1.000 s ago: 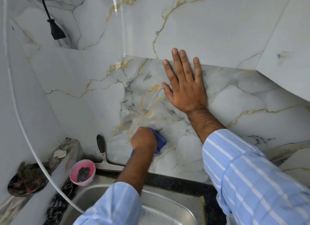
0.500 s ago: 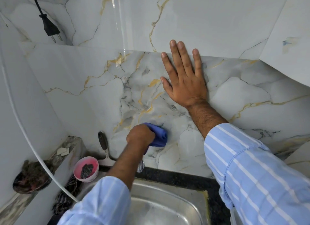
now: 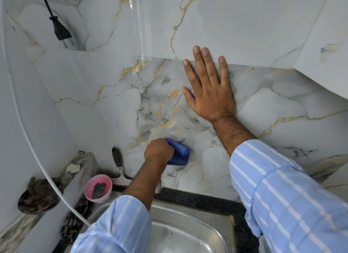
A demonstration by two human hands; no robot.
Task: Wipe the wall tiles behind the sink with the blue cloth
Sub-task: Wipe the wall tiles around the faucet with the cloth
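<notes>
Blue cloth (image 3: 178, 153) is sitting bunched against the wall tiles (image 3: 105, 77), low at six o'clock of your flat, open right hand (image 3: 209, 91); your left hand (image 3: 158, 152) is clamping it. Sweeping toward eight o'clock, you are risking knocking the scraper (image 3: 118, 165) or pink bowl (image 3: 98, 188) over.

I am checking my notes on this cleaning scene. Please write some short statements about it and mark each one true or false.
1. The left hand presses the blue cloth on the wall tiles. True.
2. The right hand lies flat on the tiles. True.
3. The black plug sits in a socket. False: it hangs free.
4. The pink bowl is inside the sink. False: it stands beside it.
</notes>
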